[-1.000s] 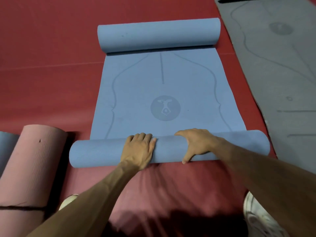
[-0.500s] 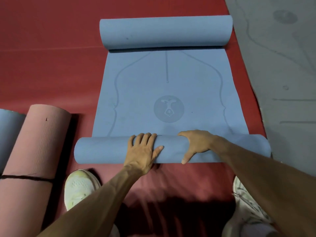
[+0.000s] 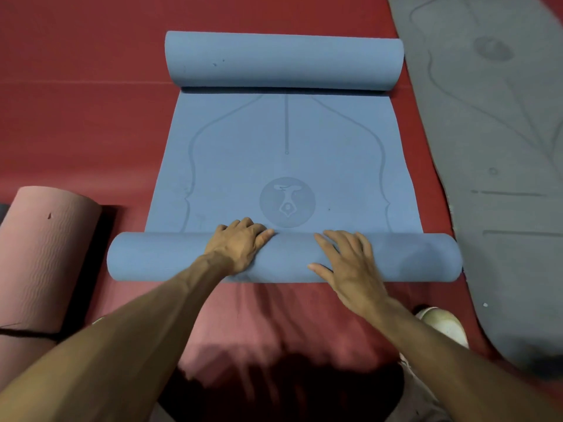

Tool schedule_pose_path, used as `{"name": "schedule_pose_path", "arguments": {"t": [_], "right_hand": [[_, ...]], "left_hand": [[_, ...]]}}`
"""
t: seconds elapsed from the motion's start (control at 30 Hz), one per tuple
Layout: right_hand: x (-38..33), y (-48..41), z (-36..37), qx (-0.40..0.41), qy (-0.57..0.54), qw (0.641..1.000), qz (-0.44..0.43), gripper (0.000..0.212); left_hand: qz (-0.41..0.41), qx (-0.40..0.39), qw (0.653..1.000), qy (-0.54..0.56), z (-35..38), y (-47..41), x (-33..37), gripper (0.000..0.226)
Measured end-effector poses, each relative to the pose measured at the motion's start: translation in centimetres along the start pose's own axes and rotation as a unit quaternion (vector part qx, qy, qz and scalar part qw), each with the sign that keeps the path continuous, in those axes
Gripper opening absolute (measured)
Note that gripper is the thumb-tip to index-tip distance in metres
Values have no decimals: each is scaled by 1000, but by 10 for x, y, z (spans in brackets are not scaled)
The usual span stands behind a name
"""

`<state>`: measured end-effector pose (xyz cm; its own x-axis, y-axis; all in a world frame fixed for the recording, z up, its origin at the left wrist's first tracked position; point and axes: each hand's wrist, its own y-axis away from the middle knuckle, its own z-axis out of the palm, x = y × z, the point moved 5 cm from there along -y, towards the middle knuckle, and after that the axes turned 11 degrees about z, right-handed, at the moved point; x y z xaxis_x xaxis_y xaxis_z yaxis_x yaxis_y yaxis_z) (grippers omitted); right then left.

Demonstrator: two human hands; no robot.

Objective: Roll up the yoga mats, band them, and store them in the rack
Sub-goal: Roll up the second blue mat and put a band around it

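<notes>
So we're on the red floor (image 3: 76,123), and the grey mat (image 3: 502,132) off to the right is lying flat, not started yet by the look of it. The blue mat (image 3: 286,166) is the one in hand. It's straight ahead of us, flat through the middle, with a far roll (image 3: 283,59) curled up at the other end and the near roll (image 3: 158,257) under our palms. The pink mat (image 3: 39,254) on the left is already rolled, with a black band (image 3: 27,332) round it, so that one only needs storing. No rack anywhere in view.

We'd call this the rolling step, maybe a third of the way along this mat.

Our left hand (image 3: 239,246) sits on the roll with fingers together and bent over its crest. Our right hand (image 3: 350,266) lies flat on top, fingers straight and spread apart. A shoe (image 3: 441,324) pokes in at the lower right.

The next move probably calls for pushing both hands forward evenly so the ends stay square. That far roll is the snag: we reckon it has to be flattened out, or the two rolls will just meet in the middle.
</notes>
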<state>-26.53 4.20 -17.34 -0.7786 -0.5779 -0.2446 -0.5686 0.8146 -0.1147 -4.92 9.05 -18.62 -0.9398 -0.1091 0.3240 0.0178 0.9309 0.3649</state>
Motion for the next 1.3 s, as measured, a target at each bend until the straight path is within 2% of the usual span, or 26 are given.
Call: {"name": "schedule_pose_path", "arguments": {"t": [0.07,0.2,0.3,0.4,0.47,0.57,0.63,0.7,0.8,0.87,0.97,1.07,1.2,1.3], "right_hand": [[-3,4,4,24,38,999,-23,59],[-2,-4,11,2,90,995,-46,77],[-2,-17,12,-20,96,994,-44,85],[1,-25,14,-64,129,989,-40,109],[3,-31,16,-65,135,988,-37,119],[5,-41,16,-66,129,989,-34,118],[8,-47,16,-87,123,988,-30,112],[9,-57,13,-127,120,984,-30,107],[8,-75,8,-213,91,973,-12,104],[8,-83,2,-242,70,968,6,102],[8,-83,-3,-288,53,956,24,103],[8,-72,-5,-347,39,936,41,104],[11,-53,-2,-421,38,904,68,109],[9,-45,-3,-411,35,908,70,110]], "left_hand": [[2,12,1000,7,-2,-5,-2,49],[12,38,999,29,-9,-14,-5,51],[-16,35,998,52,-13,-23,-11,52],[-33,29,998,44,-14,-27,-12,54],[-39,38,998,36,-16,-28,-11,54],[-37,48,998,3,-21,-25,-5,55],[0,71,997,-41,-20,-21,1,64],[22,80,995,-62,-17,-14,2,77],[6,65,996,-64,-16,-2,3,84],[3,50,997,-66,-16,8,9,90],[-14,40,996,-81,-15,23,12,86],[-28,82,986,-145,-9,42,23,73],[-58,84,991,-88,12,57,37,78],[-69,79,993,-54,24,58,34,92]]}}
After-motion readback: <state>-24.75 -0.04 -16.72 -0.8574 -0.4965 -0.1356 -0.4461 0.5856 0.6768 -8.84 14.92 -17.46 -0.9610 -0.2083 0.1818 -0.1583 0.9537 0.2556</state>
